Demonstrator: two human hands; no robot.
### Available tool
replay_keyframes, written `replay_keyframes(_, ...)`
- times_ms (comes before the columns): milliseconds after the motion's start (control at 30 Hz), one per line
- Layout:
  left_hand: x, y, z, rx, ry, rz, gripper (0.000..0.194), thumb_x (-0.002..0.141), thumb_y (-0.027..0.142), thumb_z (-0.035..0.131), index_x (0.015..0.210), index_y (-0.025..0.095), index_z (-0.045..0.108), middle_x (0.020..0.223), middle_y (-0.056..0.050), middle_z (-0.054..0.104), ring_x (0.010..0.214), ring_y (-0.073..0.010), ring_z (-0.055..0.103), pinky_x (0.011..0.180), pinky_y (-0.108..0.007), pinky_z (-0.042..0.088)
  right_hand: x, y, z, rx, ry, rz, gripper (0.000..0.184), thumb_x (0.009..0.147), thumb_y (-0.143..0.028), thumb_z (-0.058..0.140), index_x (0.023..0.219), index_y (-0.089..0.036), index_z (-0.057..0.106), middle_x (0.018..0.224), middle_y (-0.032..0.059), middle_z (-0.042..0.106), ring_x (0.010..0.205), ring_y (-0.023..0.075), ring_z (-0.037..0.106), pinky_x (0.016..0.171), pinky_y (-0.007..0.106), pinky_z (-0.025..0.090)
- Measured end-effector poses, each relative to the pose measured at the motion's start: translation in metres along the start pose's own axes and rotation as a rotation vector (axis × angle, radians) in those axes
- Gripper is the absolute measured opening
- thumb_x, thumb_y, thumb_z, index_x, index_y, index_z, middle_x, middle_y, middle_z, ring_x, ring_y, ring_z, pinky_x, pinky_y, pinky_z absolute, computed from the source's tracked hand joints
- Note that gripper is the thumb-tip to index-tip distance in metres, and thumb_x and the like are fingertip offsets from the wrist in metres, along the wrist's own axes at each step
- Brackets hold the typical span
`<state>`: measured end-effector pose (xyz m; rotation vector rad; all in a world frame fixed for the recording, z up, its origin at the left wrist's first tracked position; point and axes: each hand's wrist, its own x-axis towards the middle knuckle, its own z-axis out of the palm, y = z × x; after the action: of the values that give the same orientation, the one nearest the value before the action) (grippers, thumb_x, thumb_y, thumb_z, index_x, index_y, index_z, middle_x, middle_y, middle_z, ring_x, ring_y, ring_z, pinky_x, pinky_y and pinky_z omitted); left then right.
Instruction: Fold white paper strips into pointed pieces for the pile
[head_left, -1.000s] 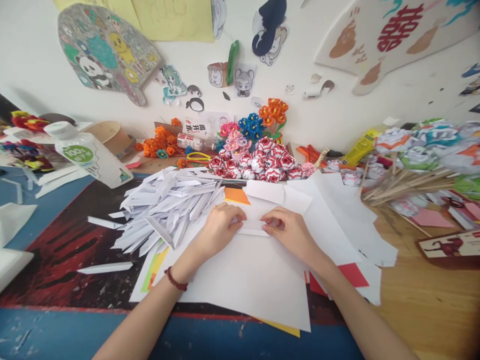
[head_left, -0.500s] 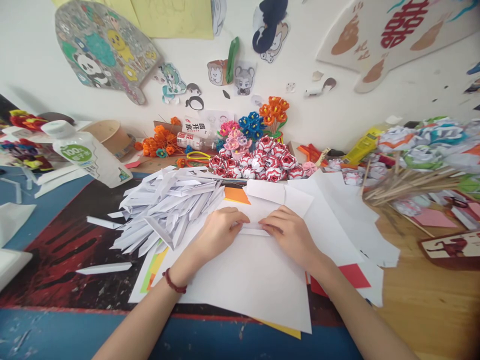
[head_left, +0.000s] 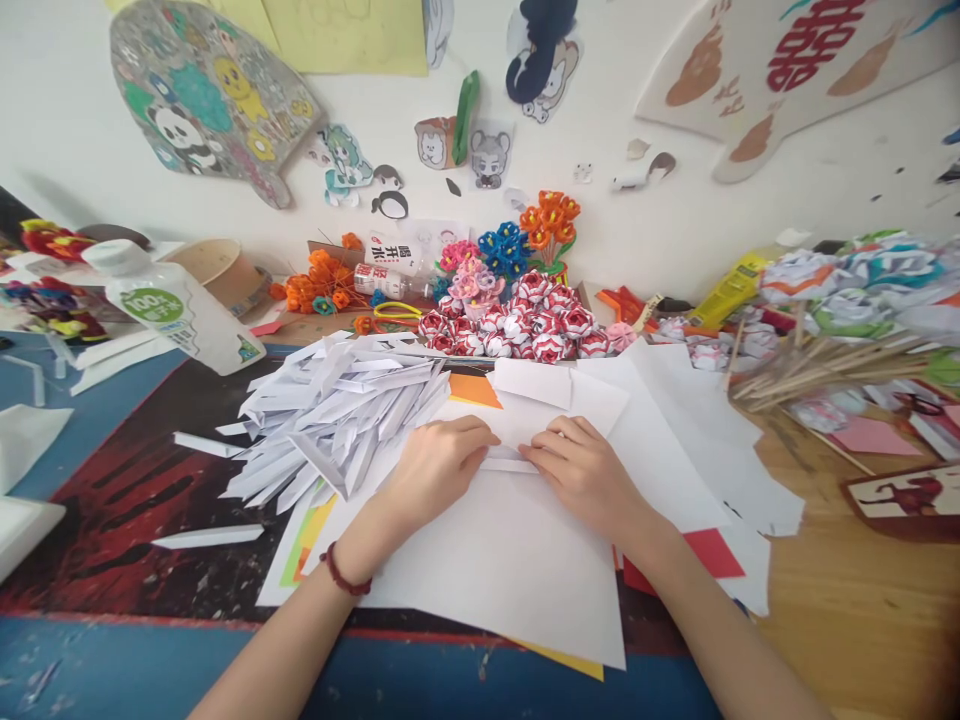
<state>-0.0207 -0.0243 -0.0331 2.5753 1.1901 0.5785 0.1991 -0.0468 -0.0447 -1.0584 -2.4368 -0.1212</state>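
Note:
A small white paper strip (head_left: pixel 508 465) with a folded edge lies between my hands, on top of larger white sheets (head_left: pixel 517 560). My left hand (head_left: pixel 444 465) is closed on its left end, the fingertips pressed together. At the right end my right hand (head_left: pixel 581 465) is closed too, its thumb partly hidden below the fingers. Just beyond the hands rests a small white paper piece (head_left: pixel 532 382), with an orange sheet (head_left: pixel 475 390) showing beside it. To the left of my left hand spreads a heap of folded white paper strips (head_left: pixel 337 410).
Paper roses (head_left: pixel 547 325) in red and white stand along the wall, near orange flowers (head_left: pixel 551 218). A white bottle (head_left: pixel 176 305) leans at the left. Wooden sticks (head_left: pixel 832 370) lie at the right, and a red sheet (head_left: pixel 716 553) sits under my right forearm.
My right hand has shifted slightly, its fingers now lying more over the strip's right end. My left hand stays almost where it was. The surrounding things have not moved.

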Motion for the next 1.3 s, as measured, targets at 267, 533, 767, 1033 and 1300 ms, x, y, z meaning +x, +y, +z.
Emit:
replay_keyframes(267, -0.002, 0.007, 0.005, 0.186, -0.007, 0.067, 0.017, 0.092, 0.026, 0.049, 0.104, 0.024, 0.062, 0.102, 0.0, 0.069, 0.08, -0.0153, 0.064, 0.065, -0.029, 0.035, 0.001, -0.003, -0.003, -0.018, 0.015, 0.019, 0.017, 0.091, -0.014, 0.051, 0.098, -0.015, 0.067, 0.089, 0.0064, 0.067, 0.086, 0.0199, 0.051, 0.074, 0.034, 0.039)
replay_keyframes(533, -0.004, 0.01, 0.002, 0.297, -0.034, 0.12, 0.021, 0.094, 0.019, 0.043, 0.103, 0.022, 0.062, 0.09, -0.001, 0.067, 0.073, -0.0134, 0.061, 0.062, -0.029, 0.032, 0.003, -0.01, 0.0, -0.028, -0.044, 0.056, 0.018, 0.092, -0.017, 0.051, 0.103, -0.015, 0.065, 0.093, 0.0065, 0.067, 0.086, 0.0205, 0.052, 0.073, 0.035, 0.036)
replay_keyframes(767, -0.005, 0.013, 0.0, 0.388, -0.064, 0.15, 0.022, 0.09, 0.012, 0.045, 0.102, 0.021, 0.061, 0.083, 0.0, 0.065, 0.064, -0.0141, 0.058, 0.056, -0.029, 0.031, 0.002, -0.013, 0.0, -0.062, -0.034, 0.115, 0.015, 0.091, -0.013, 0.051, 0.095, -0.015, 0.065, 0.086, 0.0061, 0.065, 0.082, 0.0195, 0.051, 0.07, 0.034, 0.034)
replay_keyframes(1033, -0.005, 0.011, -0.001, 0.394, -0.131, 0.181, 0.016, 0.093, 0.018, 0.044, 0.098, 0.018, 0.059, 0.079, -0.001, 0.062, 0.066, -0.0144, 0.059, 0.055, -0.028, 0.033, -0.002, -0.015, 0.004, -0.167, -0.003, 0.064, 0.017, 0.088, -0.007, 0.051, 0.085, -0.015, 0.066, 0.078, 0.0057, 0.062, 0.078, 0.0189, 0.049, 0.066, 0.033, 0.032)
replay_keyframes(1300, -0.006, 0.013, -0.003, 0.406, -0.192, 0.205, 0.021, 0.092, 0.014, 0.044, 0.11, 0.017, 0.055, 0.081, -0.004, 0.062, 0.071, -0.0159, 0.061, 0.057, -0.028, 0.037, -0.002, -0.02, 0.002, -0.299, -0.012, -0.02, 0.02, 0.088, -0.004, 0.049, 0.086, -0.013, 0.067, 0.068, 0.0052, 0.057, 0.068, 0.0187, 0.045, 0.061, 0.034, 0.03)
